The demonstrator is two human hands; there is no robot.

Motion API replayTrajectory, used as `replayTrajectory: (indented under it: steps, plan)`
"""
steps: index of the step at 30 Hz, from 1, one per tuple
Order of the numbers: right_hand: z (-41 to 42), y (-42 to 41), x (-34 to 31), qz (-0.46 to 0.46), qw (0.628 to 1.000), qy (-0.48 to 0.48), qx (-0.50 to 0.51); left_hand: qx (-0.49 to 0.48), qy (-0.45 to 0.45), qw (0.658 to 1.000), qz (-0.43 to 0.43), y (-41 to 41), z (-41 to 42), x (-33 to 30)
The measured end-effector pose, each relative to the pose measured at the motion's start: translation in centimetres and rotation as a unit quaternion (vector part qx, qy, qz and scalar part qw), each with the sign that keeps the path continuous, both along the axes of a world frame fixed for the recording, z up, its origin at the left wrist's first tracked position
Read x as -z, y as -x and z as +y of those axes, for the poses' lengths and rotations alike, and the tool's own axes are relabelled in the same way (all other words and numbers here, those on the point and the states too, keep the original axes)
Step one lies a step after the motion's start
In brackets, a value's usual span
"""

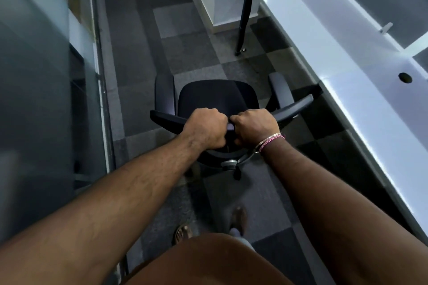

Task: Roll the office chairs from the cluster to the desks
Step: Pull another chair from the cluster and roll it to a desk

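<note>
Between glass wall and white surface: I stand on checkered carpet (143, 58)
Chair: black office chair (217, 97) in front of me, seat facing away, armrests on both sides
Left grip: my left hand (205, 128) curls over the top edge of the backrest (294, 107)
Right grip: my right hand (254, 127), bracelet (269, 142) at the wrist, clamps the same edge, just beside the left
Surface: long white desk (342, 62) to my right, near the chair's right armrest
</note>
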State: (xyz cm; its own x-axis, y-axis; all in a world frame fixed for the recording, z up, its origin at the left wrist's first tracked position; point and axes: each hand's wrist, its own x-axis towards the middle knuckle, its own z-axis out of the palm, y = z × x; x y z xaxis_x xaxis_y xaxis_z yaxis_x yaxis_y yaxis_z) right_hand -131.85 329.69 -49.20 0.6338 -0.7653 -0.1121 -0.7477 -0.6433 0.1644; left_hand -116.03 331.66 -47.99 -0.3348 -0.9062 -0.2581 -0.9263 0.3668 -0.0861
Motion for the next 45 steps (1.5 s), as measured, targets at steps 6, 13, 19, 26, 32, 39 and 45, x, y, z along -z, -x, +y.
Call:
replayTrajectory:
  steps: [6, 13, 19, 26, 32, 39, 45]
  plan:
    - [-9.3, 0.9, 0.8, -0.020, 0.999, 0.000, -0.046, -0.085, 0.002, 0.996, -0.008, 1.6, -7.3, 0.2]
    - [-17.5, 0.2, 0.5, -0.018, 0.994, 0.000, -0.109, -0.145, -0.016, 0.989, -0.004, 1.2, -14.2, 0.0]
    - [-25.0, -1.3, 0.2, -0.017, 0.991, 0.010, -0.135, -0.153, -0.021, 0.988, -0.014, -0.1, -21.2, -0.3]
    - [-34.7, -5.6, 1.0, -0.031, 0.991, 0.022, -0.130, -0.159, 0.000, 0.987, -0.014, -4.3, -30.5, 0.2]
    - [-43.3, -10.0, 1.4, -0.053, 0.989, 0.027, -0.138, -0.151, 0.008, 0.988, -0.014, -8.8, -39.0, 0.1]
    - [-52.5, -14.8, 0.4, -0.014, 0.993, 0.025, -0.117, -0.148, 0.005, 0.989, -0.002, -13.5, -48.2, 0.1]
    - [-60.9, -18.8, 0.4, -0.013, 0.990, 0.035, -0.137, -0.166, 0.002, 0.986, 0.013, -17.4, -56.1, -0.1]
